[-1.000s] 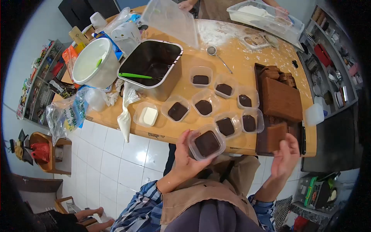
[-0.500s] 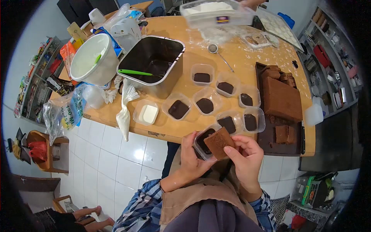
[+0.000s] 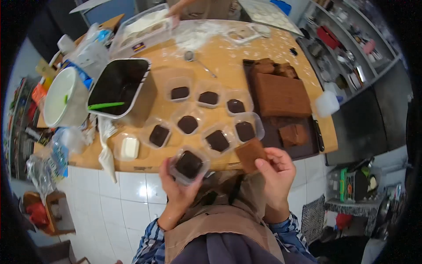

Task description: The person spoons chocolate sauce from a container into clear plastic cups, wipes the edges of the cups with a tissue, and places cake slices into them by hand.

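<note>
My left hand [image 3: 176, 190] grips a small clear plastic cup [image 3: 196, 177] with a dark chocolate layer inside, held at the table's near edge. In my right hand [image 3: 278, 178], a flat square slice of brown cake [image 3: 249, 155] is pinched between thumb and fingers, apart from the cup. Several similar cups with dark chocolate stand just beyond, among them one [image 3: 217, 141] near the slice. A cup with a white filling [image 3: 129, 148] sits further left. On the right, a dark tray [image 3: 303, 149] bears a large block of chocolate cake [image 3: 283, 94] and smaller cut pieces [image 3: 293, 135].
A deep metal pan [image 3: 143, 99] with a green-handled spatula [image 3: 105, 106] stands at left, beside a white tub [image 3: 66, 99]. A piping bag [image 3: 106, 158] hangs over the front edge. A knife [image 3: 318, 135] lies by the tray. Across the table, another person's hand [image 3: 175, 14] touches a plastic box [image 3: 143, 33].
My hands have moved apart; the cake slice is now away from the cup, to its right. My view has shifted right. The other person's box now rests at the far left of the table.
</note>
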A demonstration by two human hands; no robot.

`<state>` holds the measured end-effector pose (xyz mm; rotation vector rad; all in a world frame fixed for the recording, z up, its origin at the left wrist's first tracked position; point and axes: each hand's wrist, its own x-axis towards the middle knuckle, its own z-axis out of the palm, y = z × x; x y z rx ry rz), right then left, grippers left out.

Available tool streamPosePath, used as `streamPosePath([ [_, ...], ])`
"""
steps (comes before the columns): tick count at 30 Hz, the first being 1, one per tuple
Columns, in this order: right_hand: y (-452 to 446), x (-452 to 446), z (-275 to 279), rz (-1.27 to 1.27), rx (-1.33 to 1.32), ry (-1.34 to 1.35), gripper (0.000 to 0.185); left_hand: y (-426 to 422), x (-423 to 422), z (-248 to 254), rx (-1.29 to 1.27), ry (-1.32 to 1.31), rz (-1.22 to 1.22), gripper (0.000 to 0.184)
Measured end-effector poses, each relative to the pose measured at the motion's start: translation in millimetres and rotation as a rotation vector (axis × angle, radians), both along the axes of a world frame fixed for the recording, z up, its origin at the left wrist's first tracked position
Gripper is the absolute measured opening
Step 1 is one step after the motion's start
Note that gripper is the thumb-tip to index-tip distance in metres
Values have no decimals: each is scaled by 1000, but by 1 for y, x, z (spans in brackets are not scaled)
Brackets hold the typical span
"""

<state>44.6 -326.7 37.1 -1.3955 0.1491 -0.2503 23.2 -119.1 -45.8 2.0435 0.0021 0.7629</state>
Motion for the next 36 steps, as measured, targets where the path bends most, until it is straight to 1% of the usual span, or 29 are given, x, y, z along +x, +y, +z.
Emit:
streamPosePath([
  [1, -15, 1, -6, -65, -72, -20, 27, 2, 0, -2, -4, 27, -8, 89],
  [2, -27, 2, -7, -168, -103, 52, 27, 3, 0, -4, -5, 55, -9, 90],
  [4, -53, 5, -25, -310, -217, 52, 27, 6, 0, -7, -19, 84, -15, 91],
  [7, -70, 9, -43, -392, -392, 100, 28, 7, 4, -14, -58, 74, -45, 89],
  [10, -65, 13, -53, -373, -504, 111, 28, 5, 6, -19, -80, 71, -55, 88],
  [11, -63, 16, -63, -402, -494, 58, 27, 4, 6, -20, -81, 84, -45, 88],
  [14, -55, 20, -56, -383, -732, 98, 28, 1, 6, -17, -70, 104, -27, 88],
  [15, -55, 20, -53, -382, -907, 93, 26, 0, 6, -15, -65, 107, -24, 87],
  [18, -68, 21, -42, -483, -1052, -129, 23, 2, 7, -15, -73, 109, -42, 87],
  [19, -75, 20, -38, -545, -1049, -72, 20, 3, 8, -16, -84, 120, -37, 88],
  [22, -110, 22, -39, -644, -1111, 21, 24, 3, 8, -20, -103, 147, -21, 92],
  [25, -143, 26, -46, -519, -1161, -7, 33, 2, 10, -20, -100, 137, -18, 91],
  [26, -148, 27, -48, -459, -1136, 2, 36, 2, 9, -19, -104, 133, -23, 91],
  [28, -151, 29, -51, -340, -1080, 20, 43, 3, 8, -18, -119, 139, -30, 89],
  [31, -140, 32, -45, -355, -1105, -34, 48, 3, 7, -16, -136, 153, -38, 86],
  [36, -110, 33, -38, -438, -1210, -20, 40, 6, 6, -17, -98, 175, -42, 87],
])
